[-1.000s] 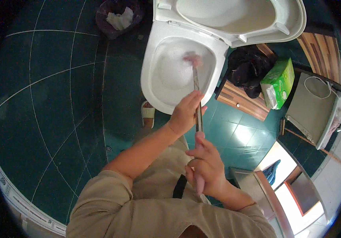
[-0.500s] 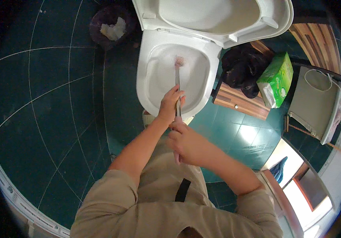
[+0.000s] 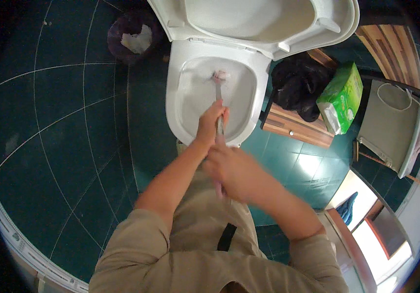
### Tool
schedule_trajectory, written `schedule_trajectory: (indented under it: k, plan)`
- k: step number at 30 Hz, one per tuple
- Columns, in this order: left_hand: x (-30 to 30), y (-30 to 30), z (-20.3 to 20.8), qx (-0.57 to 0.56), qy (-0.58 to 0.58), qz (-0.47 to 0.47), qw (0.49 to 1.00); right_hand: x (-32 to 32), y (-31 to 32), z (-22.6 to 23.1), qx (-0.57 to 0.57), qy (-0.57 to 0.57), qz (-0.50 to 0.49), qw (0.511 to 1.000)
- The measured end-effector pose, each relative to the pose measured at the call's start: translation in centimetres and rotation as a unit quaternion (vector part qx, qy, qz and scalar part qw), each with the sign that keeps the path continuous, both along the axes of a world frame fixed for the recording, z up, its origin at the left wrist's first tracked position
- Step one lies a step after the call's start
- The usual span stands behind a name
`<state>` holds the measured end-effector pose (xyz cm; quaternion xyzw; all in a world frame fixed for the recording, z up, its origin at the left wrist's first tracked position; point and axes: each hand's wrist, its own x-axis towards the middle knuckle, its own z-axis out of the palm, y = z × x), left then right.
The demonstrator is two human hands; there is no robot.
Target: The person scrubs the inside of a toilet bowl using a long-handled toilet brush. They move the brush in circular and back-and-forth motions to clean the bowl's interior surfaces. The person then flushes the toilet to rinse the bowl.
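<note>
In the toilet bowl (image 3: pixel 190 97), hand-held brush (image 3: pixel 218 93).

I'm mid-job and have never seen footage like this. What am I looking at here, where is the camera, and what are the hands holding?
There is no machine: the camera is worn on a person's head and looks down, so the edges bend. The two forearms from the bottom are the person's own. The left hand grips a brush handle further down, and the right hand grips its upper end. The brush head is inside the white toilet bowl, whose lid is up. On the dark green tiled floor stand a bin, a wooden stand with a black bag and a green pack.
</note>
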<state>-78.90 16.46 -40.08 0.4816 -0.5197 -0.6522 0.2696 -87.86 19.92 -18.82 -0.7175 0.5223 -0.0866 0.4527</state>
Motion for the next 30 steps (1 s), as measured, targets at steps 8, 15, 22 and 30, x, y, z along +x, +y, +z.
schedule_trajectory:
  k: [8,15,22,30]
  plan:
    - [-2.6,-1.0,5.2,-0.336,-0.015,0.003,0.942,0.1,-0.3,5.5,-0.066,0.026,-0.020,0.997]
    - [0.9,-2.3,4.7,-0.197,-0.015,-0.082,0.977,3.5,-1.1,3.8,-0.076,-0.010,-0.050,0.996]
    - [0.6,-5.0,2.9,0.096,0.116,-0.080,0.985,1.1,-2.2,-2.6,-0.073,-0.086,-0.121,0.986]
    - [1.1,-2.2,7.9,-0.161,-0.021,-0.025,0.986,3.1,0.1,6.3,-0.106,-0.053,-0.020,0.993]
